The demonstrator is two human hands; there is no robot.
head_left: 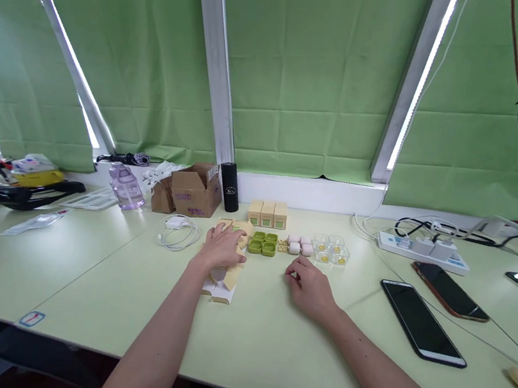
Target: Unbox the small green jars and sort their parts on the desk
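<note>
The left hand [225, 245] spreads fingers apart over cream cartons [233, 278]; the right hand [308, 284] curls fingers together. From the latter, clear cups [338, 241] with yellow bits [324, 259] sit at one o'clock, green cups [268, 253] at ten.

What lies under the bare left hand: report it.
Yellowish-and-white, paper-like pieces show beneath and around the left hand. Whatever its palm and fingers cover cannot be seen.

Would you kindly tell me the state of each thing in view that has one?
Left hand: fingers spread over packaging pieces
Right hand: fingers curled
Packaging pieces: partly covered
Cardboard box: flaps open
Black tumbler: upright
Purple bottle: upright
Small cartons: in a row
Green cups: open, facing up
White charger: cable coiled
White-edged phone: screen dark
Brown-edged phone: screen dark
Power strip: plugs inserted
Blinds: drawn down
</note>
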